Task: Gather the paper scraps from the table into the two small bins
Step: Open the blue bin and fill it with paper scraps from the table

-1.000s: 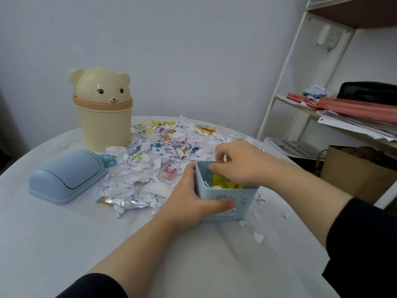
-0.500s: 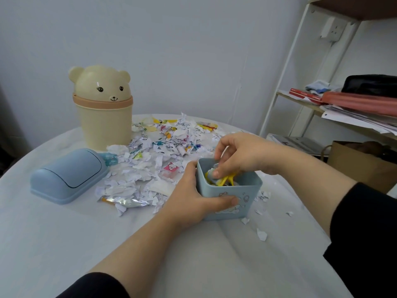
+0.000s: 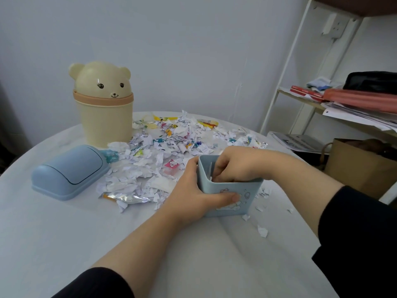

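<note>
A small blue bin (image 3: 247, 195) with cloud drawings stands on the white round table (image 3: 64, 244). My left hand (image 3: 191, 196) grips its near-left corner, thumb across the front wall. My right hand (image 3: 236, 163) reaches down inside the bin, fingers curled and pressed onto the contents; what they touch is hidden. A wide heap of torn paper scraps (image 3: 163, 151), white and coloured, lies behind and left of the bin. The cream bear-shaped bin (image 3: 103, 106) stands closed at the back left. A few scraps (image 3: 262, 231) lie right of the blue bin.
The blue bin's lid (image 3: 68, 171) lies on the table at the left. A foil wrapper (image 3: 126, 197) rests at the heap's near edge. A white shelf unit (image 3: 335, 100) with papers and a brown paper bag (image 3: 361, 168) stand to the right, beyond the table.
My right hand has gone from the bin's rim, where yellow scraps showed, down deep into the bin. My left hand has kept its hold on the bin.
</note>
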